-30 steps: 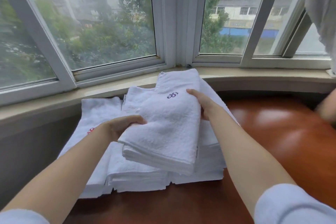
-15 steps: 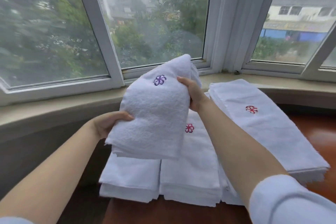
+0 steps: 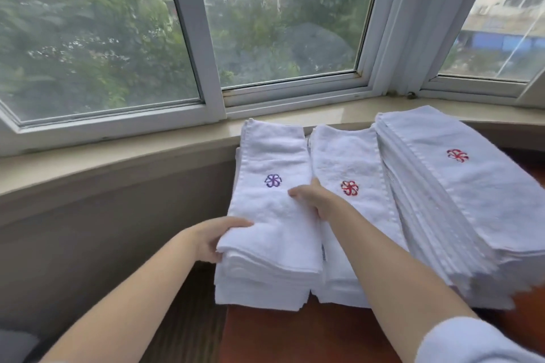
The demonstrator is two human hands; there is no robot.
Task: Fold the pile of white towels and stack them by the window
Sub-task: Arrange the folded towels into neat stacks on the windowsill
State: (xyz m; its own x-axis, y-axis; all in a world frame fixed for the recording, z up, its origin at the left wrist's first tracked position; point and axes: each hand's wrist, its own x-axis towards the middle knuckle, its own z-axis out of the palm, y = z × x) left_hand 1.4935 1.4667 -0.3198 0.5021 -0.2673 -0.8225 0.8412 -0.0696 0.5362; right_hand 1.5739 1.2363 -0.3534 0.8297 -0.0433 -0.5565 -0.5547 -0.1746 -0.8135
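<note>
Folded towel (image 3: pixel 274 203), mid-air 0.5 s ago, now lies on left stack (image 3: pixel 262 283); left hand (image 3: pixel 211 240), right hand (image 3: pixel 317 200) fingers clamp its edges. Placement nearly done; release next.

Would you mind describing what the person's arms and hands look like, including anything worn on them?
Both forearms are bare. The right arm shows a pale bluish-white fleecy sleeve pushed up above the elbow. The left hand and right hand wear no gloves; no rings or watch are visible.
</note>
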